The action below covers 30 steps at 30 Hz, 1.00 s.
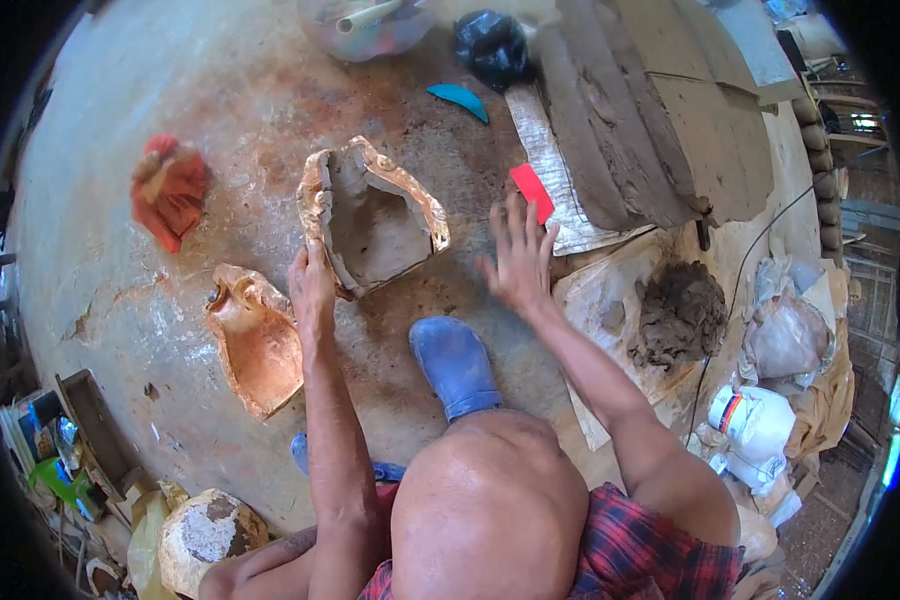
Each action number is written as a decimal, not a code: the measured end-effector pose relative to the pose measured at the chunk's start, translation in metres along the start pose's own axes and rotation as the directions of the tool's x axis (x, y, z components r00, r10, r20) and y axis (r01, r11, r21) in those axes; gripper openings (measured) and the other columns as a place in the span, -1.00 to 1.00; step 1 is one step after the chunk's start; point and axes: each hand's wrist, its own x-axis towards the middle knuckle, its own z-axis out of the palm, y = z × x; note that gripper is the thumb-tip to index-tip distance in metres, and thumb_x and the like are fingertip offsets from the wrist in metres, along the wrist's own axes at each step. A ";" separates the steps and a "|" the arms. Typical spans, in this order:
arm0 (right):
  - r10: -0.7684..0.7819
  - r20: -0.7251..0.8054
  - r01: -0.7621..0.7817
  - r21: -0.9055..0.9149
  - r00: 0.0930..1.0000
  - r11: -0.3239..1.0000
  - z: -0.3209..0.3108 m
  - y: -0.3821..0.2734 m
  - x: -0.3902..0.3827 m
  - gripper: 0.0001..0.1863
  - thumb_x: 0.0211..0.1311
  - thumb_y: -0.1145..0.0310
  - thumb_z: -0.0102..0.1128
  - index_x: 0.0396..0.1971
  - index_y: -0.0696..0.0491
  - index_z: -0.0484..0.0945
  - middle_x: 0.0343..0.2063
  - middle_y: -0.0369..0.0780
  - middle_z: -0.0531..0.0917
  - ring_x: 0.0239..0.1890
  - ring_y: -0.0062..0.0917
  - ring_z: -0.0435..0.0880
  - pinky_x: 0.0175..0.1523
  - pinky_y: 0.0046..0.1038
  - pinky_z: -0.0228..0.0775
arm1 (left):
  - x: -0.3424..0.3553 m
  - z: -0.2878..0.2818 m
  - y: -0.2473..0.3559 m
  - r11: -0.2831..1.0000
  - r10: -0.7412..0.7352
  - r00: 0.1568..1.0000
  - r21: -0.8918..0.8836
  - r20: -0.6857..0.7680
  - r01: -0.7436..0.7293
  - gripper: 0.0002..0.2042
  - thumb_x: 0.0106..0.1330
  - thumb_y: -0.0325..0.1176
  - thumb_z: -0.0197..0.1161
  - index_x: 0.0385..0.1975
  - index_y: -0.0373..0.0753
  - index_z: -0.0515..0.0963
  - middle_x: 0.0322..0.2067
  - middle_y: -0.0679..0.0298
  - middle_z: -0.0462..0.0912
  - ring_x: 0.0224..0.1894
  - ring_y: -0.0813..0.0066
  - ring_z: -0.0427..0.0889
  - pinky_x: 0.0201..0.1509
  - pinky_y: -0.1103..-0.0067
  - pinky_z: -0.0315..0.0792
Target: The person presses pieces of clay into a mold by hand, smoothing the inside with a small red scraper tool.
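Observation:
An orange-tan plaster mould [410, 180] lined with grey clay lies on the floor ahead of me, its hollow facing up. My left hand [313, 285] grips its near left rim. To the right of the mould, my right hand [520, 255] is spread with the palm down. Its fingertips reach the lower edge of a flat red card-like piece [532, 192]; whether they touch it I cannot tell. A second mould half [260, 350], bare inside, lies to the left of my left forearm.
Thick slabs of grey clay [610, 120] lie at the far right beside a white woven sack [575, 225]. A clay heap [680, 315] sits nearer. A teal curved scraper [458, 100], a black plastic bag [492, 48] and an orange cloth [170, 195] rest on the floor. My blue boot [455, 365] stands between my arms.

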 end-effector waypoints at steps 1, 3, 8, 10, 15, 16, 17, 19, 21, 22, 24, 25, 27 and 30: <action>0.027 -0.047 -0.028 -0.019 0.999 0.999 0.002 0.012 0.020 -0.06 0.45 -0.31 -0.09 0.64 -0.04 0.04 0.67 -0.04 -0.14 0.68 0.06 -0.26 0.50 0.54 -0.51 | -0.002 0.007 0.001 0.999 -0.026 0.999 -0.039 0.026 0.027 -0.52 0.58 -0.02 0.03 -0.20 -0.43 0.62 -0.45 0.22 0.55 -0.34 0.39 0.48 -0.17 0.36 0.41; 0.067 -0.152 -0.073 -0.033 0.986 0.997 0.005 0.023 0.048 -0.06 0.48 -0.30 -0.11 0.65 -0.02 0.00 0.67 -0.06 -0.17 0.68 0.07 -0.26 0.50 0.53 -0.50 | -0.003 0.010 0.010 0.992 -0.066 0.996 -0.107 0.059 0.072 -0.51 0.58 -0.02 0.03 -0.23 -0.43 0.61 -0.45 0.20 0.55 -0.33 0.37 0.48 -0.15 0.35 0.41; -0.137 0.423 0.114 0.079 0.896 0.990 -0.010 -0.019 -0.091 -0.02 0.44 -0.29 -0.04 0.62 0.09 0.05 0.67 -0.09 -0.12 0.67 0.08 -0.25 0.51 0.51 -0.53 | 0.013 -0.010 -0.012 0.999 -0.017 0.999 0.052 0.039 0.015 -0.54 0.59 -0.03 0.06 -0.20 -0.39 0.64 -0.40 0.25 0.60 -0.30 0.43 0.50 -0.14 0.39 0.42; -0.125 0.323 0.111 0.061 0.938 0.992 -0.004 -0.013 -0.082 -0.02 0.43 -0.29 -0.03 0.62 0.09 0.06 0.67 -0.08 -0.12 0.67 0.08 -0.25 0.51 0.51 -0.53 | 0.018 -0.009 -0.017 1.000 -0.017 0.998 0.008 0.054 0.017 -0.57 0.59 -0.06 0.07 -0.13 -0.38 0.66 -0.36 0.26 0.65 -0.30 0.46 0.55 -0.16 0.44 0.44; 0.114 -0.108 -0.112 0.019 0.988 0.994 -0.003 0.018 0.018 -0.03 0.46 -0.34 -0.10 0.62 0.04 0.07 0.66 -0.08 -0.10 0.67 0.03 -0.20 0.52 0.49 -0.50 | 0.017 0.006 -0.020 0.980 -0.059 0.991 -0.181 0.118 0.080 -0.63 0.60 -0.13 0.09 -0.05 -0.35 0.66 -0.31 0.29 0.72 -0.32 0.53 0.65 -0.22 0.55 0.49; 0.127 -0.143 -0.123 0.033 0.982 0.992 0.002 0.023 0.025 -0.03 0.46 -0.35 -0.11 0.62 0.06 0.06 0.66 -0.07 -0.09 0.67 0.03 -0.20 0.52 0.49 -0.50 | 0.018 0.004 -0.024 0.989 -0.073 0.990 -0.121 0.124 0.088 -0.63 0.60 -0.13 0.09 -0.06 -0.35 0.66 -0.30 0.30 0.72 -0.32 0.53 0.65 -0.23 0.55 0.49; 0.138 -0.185 -0.131 0.051 0.973 0.990 0.003 0.022 0.033 -0.02 0.46 -0.35 -0.12 0.62 0.07 0.06 0.66 -0.06 -0.08 0.67 0.03 -0.20 0.53 0.49 -0.50 | 0.023 -0.001 -0.028 0.994 -0.080 0.989 -0.063 0.123 0.089 -0.63 0.61 -0.13 0.09 -0.06 -0.34 0.66 -0.30 0.30 0.71 -0.33 0.54 0.64 -0.24 0.55 0.49; 0.065 -0.071 -0.063 0.027 0.995 0.998 0.007 -0.004 -0.012 0.02 0.46 -0.41 -0.22 0.61 0.12 0.07 0.66 -0.07 -0.04 0.67 0.05 -0.21 0.51 0.51 -0.52 | 0.031 -0.016 -0.022 0.999 -0.052 0.993 -0.008 0.108 0.054 -0.63 0.61 -0.12 0.09 -0.06 -0.34 0.66 -0.30 0.30 0.71 -0.33 0.54 0.65 -0.25 0.55 0.49; 0.001 0.095 0.000 -0.008 0.995 1.000 0.014 -0.006 -0.083 0.03 0.45 -0.42 -0.22 0.60 0.14 0.07 0.66 -0.07 -0.03 0.67 0.07 -0.22 0.50 0.52 -0.53 | 0.019 -0.010 -0.018 1.000 -0.017 0.990 -0.013 0.141 0.019 -0.63 0.62 -0.11 0.09 -0.05 -0.34 0.65 -0.30 0.30 0.71 -0.34 0.52 0.66 -0.27 0.54 0.51; -0.036 0.152 0.036 0.003 0.988 0.999 0.013 -0.007 -0.105 0.03 0.44 -0.41 -0.20 0.60 0.14 0.07 0.66 -0.07 -0.03 0.67 0.07 -0.22 0.50 0.53 -0.54 | 0.021 -0.012 -0.016 1.000 -0.005 0.991 0.002 0.136 0.005 -0.62 0.62 -0.11 0.09 -0.04 -0.34 0.65 -0.29 0.30 0.71 -0.33 0.51 0.67 -0.26 0.53 0.52; -0.057 0.281 0.053 0.023 0.958 0.998 0.006 -0.006 -0.109 0.04 0.44 -0.40 -0.19 0.61 0.15 0.05 0.66 -0.07 -0.05 0.68 0.07 -0.25 0.51 0.51 -0.53 | 0.020 -0.011 -0.018 0.999 0.001 0.989 0.038 0.147 -0.007 -0.62 0.63 -0.11 0.08 -0.02 -0.34 0.65 -0.26 0.29 0.72 -0.32 0.49 0.68 -0.25 0.52 0.55; -0.021 0.190 0.017 0.027 0.982 1.000 0.004 -0.004 -0.086 0.04 0.44 -0.41 -0.21 0.61 0.15 0.04 0.66 -0.06 -0.06 0.68 0.07 -0.26 0.51 0.51 -0.53 | 0.018 -0.011 -0.019 1.000 -0.017 0.988 -0.020 0.155 0.020 -0.62 0.64 -0.11 0.07 -0.01 -0.34 0.65 -0.25 0.29 0.72 -0.31 0.49 0.69 -0.24 0.52 0.56; 0.058 -0.008 -0.057 0.027 0.998 0.998 -0.002 0.009 -0.025 0.04 0.45 -0.41 -0.23 0.62 0.14 0.02 0.66 -0.06 -0.08 0.68 0.07 -0.28 0.52 0.50 -0.53 | 0.015 -0.006 -0.015 0.987 -0.041 0.983 -0.148 0.181 0.068 -0.62 0.65 -0.11 0.06 0.01 -0.33 0.64 -0.24 0.29 0.73 -0.29 0.48 0.70 -0.20 0.51 0.59; 0.198 -0.186 -0.195 0.038 0.962 0.980 0.007 0.032 0.022 0.05 0.45 -0.37 -0.16 0.63 0.14 -0.04 0.67 -0.07 -0.11 0.67 0.09 -0.26 0.51 0.51 -0.53 | 0.019 -0.005 -0.009 0.970 -0.111 0.962 -0.185 0.250 0.160 -0.64 0.65 -0.12 0.05 0.03 -0.31 0.63 -0.23 0.30 0.73 -0.28 0.49 0.71 -0.16 0.50 0.60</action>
